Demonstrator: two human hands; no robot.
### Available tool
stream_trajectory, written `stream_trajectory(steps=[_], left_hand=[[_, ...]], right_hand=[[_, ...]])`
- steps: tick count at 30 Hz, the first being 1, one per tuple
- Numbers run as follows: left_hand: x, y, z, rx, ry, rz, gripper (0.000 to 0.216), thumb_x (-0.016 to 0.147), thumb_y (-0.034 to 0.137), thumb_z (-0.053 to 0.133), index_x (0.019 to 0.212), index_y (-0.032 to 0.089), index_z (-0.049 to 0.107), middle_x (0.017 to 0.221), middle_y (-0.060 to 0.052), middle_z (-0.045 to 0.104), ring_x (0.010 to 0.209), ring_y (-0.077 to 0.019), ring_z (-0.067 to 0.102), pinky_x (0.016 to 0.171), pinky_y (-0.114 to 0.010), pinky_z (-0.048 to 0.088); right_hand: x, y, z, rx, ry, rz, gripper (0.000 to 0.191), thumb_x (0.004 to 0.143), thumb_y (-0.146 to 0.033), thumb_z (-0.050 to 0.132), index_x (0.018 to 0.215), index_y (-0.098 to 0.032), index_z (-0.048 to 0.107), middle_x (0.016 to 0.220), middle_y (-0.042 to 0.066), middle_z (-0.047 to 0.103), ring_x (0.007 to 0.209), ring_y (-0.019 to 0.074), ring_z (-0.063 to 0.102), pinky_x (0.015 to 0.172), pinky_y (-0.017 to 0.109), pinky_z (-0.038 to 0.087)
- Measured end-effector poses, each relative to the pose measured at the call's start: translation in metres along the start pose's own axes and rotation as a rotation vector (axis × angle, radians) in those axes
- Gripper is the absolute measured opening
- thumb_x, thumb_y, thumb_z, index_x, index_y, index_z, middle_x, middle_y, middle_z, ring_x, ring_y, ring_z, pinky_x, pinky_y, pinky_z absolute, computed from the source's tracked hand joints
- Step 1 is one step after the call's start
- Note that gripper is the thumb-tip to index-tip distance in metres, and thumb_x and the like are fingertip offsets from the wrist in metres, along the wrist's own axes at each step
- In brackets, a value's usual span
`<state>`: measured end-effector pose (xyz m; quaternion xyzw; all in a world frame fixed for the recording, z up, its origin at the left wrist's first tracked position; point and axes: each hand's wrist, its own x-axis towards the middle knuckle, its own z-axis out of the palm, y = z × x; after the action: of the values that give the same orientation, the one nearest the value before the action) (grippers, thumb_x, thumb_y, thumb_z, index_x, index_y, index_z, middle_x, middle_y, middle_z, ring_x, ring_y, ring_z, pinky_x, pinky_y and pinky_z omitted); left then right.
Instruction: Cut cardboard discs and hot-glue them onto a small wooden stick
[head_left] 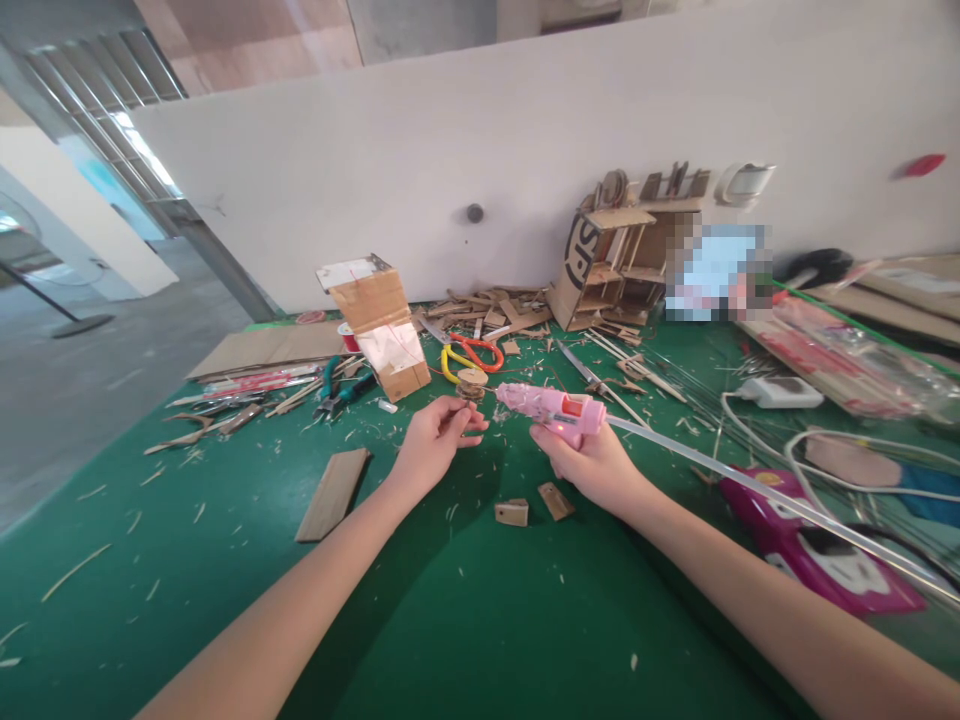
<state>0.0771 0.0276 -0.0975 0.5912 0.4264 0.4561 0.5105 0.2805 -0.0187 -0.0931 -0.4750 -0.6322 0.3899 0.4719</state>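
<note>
My right hand [581,460] is wrapped round the grip of a pink glue gun [551,408], which points left. A long clear glue stick [697,455] runs out of its back toward the lower right. Between thumb and fingers, my left hand [435,440] pinches a small stack of round cardboard discs [472,385]. The gun's nozzle is close to the stack's right side; I cannot tell whether they touch. Two small cardboard pieces [512,513] with holes lie on the green table below my hands. A cardboard strip [334,495] rests left of my left wrist.
Behind my hands lie orange-and-yellow scissors [469,358] and green-handled pliers [328,388]. A folded cardboard piece [379,325] stands at left. A cardboard shelf model [611,260] stands against the wall, beside cardboard scraps [506,312]. White cables [799,460] and a magenta tool [817,545] lie right.
</note>
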Motion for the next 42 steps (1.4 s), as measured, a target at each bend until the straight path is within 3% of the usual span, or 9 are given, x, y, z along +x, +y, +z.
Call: stream_trajectory(steps=[19,42], left_hand=[[-0.0001,0.0001,0.0006,0.003,-0.038,0.009,0.031,0.082,0.044,0.057,0.087,0.014,0.056,0.087,-0.006,0.062,0.086,-0.0193,0.067,0.074,-0.036,0.06],[-0.0015,0.0041,0.0018,0.016,-0.009,0.002,0.031,0.082,0.044,0.057,0.088,0.014,0.057,0.088,-0.007,0.063,0.084,-0.019,0.067,0.071,-0.036,0.06]], right_hand=[[0.0006,0.0011,-0.0002,-0.039,0.006,0.009,0.027,0.085,-0.041,0.054,0.098,-0.018,0.059,0.05,-0.007,0.042,0.043,0.0102,0.042,0.042,0.024,0.036],[0.0001,0.0016,-0.0003,-0.023,-0.002,0.002,0.036,0.085,-0.042,0.054,0.111,-0.018,0.058,0.05,-0.007,0.042,0.042,0.0104,0.041,0.043,0.024,0.037]])
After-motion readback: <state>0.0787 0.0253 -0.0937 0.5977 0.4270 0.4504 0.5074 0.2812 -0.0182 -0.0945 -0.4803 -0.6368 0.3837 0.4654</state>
